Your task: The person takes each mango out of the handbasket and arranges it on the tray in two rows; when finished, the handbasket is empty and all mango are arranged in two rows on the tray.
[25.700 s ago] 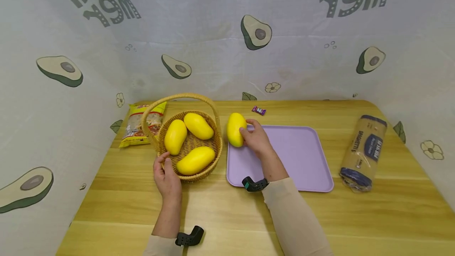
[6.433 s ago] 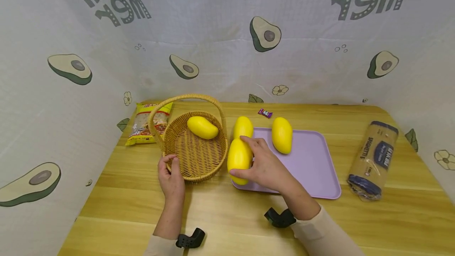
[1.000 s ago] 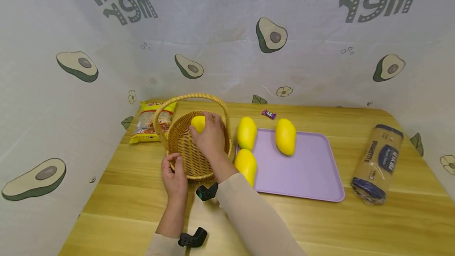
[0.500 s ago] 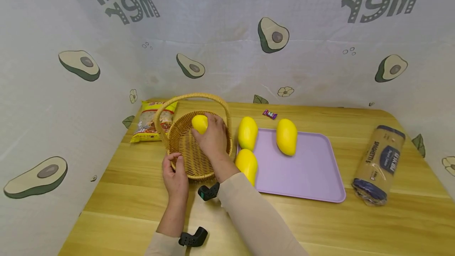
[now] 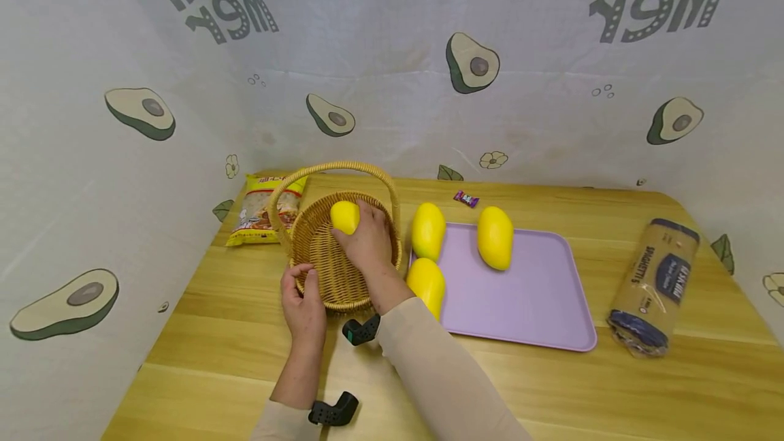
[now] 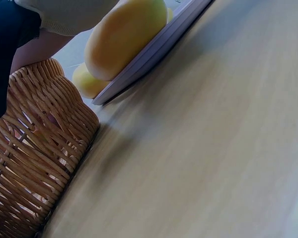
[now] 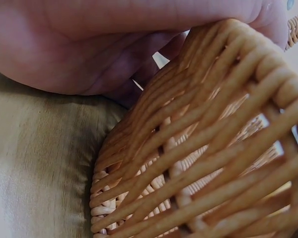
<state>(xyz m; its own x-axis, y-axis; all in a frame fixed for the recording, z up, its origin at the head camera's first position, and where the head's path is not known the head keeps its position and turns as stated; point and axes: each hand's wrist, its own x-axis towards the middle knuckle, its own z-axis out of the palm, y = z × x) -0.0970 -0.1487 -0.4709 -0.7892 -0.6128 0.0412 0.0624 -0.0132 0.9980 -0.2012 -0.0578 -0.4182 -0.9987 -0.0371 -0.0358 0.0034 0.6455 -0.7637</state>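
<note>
My left hand (image 5: 305, 305) grips the near-left rim of a round wicker basket (image 5: 331, 271), thumb inside it. My right hand (image 5: 367, 238) reaches into the basket from the right and holds a yellow mango (image 5: 344, 215), thumb on the near side; the hand hides the mango's right part. Beside the basket, a second mango (image 5: 428, 231) and a third mango (image 5: 427, 284) lie at the left edge of a lilac tray (image 5: 520, 298), and another mango (image 5: 495, 237) lies at its back. In the right wrist view, the basket's woven wall (image 7: 203, 163) fills much of the picture, under a hand.
The basket's arched handle (image 5: 333, 165) rises over it. A yellow food bag (image 5: 263, 209) lies behind on the left, and a small purple candy (image 5: 466, 199) behind the tray. To the right lies a spaghetti pack (image 5: 654, 284). Patterned cloth (image 5: 392, 87) surrounds the table.
Mangoes have gone one by one from the basket to the tray. My right hand has since come back into the basket and holds the last mango. My left hand stays at the rim.
</note>
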